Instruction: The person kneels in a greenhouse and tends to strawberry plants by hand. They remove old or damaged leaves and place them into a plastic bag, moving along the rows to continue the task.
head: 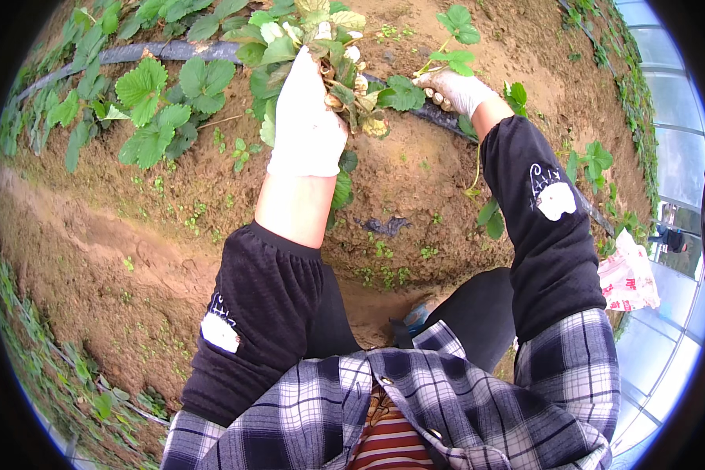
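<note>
My left hand (308, 123), in a white glove, grips a bunch of strawberry leaves (343, 73). Many leaves in it are brown or yellowed, and gloved fingertips show among them. To the right, my right hand (455, 91), also gloved, has its fingers curled around the stems of a small strawberry plant (458, 26). Green leaves stick up beyond that hand; where the stems end is hidden. Between my hands a green leaf (405, 93) lies over the black drip hose (440, 117).
Strawberry plants (147, 94) grow along the soil bed (423, 158) on the left. A furrow (64, 205) runs below the bed. At the right lie a printed plastic bag (628, 276) and greenhouse film (678, 153). A person (674, 239) is far off there.
</note>
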`<action>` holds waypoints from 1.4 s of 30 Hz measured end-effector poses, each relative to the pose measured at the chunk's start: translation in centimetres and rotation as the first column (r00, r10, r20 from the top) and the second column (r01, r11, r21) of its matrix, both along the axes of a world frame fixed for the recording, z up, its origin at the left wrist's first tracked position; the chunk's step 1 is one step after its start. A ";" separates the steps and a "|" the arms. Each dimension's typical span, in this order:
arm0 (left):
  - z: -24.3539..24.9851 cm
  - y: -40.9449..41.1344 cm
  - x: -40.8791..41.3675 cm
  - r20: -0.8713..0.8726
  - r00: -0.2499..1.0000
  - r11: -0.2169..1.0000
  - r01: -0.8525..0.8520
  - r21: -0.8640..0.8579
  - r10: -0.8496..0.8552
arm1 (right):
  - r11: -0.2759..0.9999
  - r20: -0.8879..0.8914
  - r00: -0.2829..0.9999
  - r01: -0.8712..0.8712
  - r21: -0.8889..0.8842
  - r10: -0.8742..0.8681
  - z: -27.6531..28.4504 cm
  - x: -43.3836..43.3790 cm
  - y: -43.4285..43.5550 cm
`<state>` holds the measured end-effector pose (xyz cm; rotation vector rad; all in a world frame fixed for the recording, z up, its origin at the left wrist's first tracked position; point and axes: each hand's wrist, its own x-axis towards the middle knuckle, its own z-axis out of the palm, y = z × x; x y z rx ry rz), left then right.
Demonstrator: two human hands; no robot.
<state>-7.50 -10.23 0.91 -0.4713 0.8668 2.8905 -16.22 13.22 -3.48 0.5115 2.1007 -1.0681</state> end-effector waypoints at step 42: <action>0.3 8.6 5.0 0.061 0.889 0.865 0.456 -0.210 -0.454 | 0.991 -0.944 0.314 0.113 -0.068 -0.101 5.7 15.7 -1.8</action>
